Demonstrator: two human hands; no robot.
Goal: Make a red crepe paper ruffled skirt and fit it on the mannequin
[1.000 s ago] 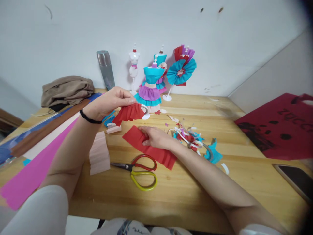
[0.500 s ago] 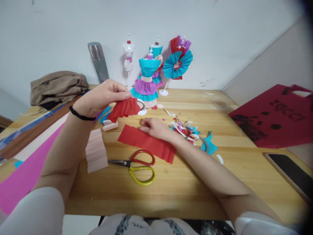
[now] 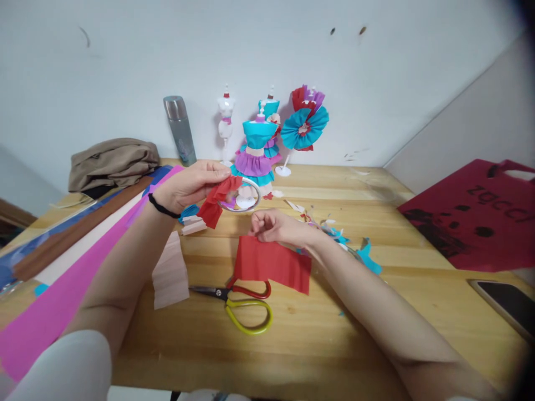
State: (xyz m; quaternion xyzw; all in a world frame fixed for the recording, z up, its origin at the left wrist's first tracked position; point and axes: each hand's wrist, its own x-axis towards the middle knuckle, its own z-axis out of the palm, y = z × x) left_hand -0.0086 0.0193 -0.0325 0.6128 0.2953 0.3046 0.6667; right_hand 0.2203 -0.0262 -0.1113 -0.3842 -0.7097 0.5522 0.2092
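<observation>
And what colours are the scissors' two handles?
The scissors have one red handle and one yellow handle, seen best in the head view.

Tabletop (image 3: 309,351), rear left: metal-capped grey bottle (image 3: 180,133) near white wall (image 3: 137,61); brown cloth (image 3: 112,167) bunched to its left. Right side: dark-lettered red bag (image 3: 443,209); phone (image 3: 507,306) lying nearer, screen dark.

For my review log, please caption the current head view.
Left hand holds ruffled red paper, right hand a red sheet; scissors on the table.

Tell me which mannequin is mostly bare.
The leftmost mannequin, nearest the bottle: it shows mostly white, whereas the other three carry turquoise paper.
</observation>
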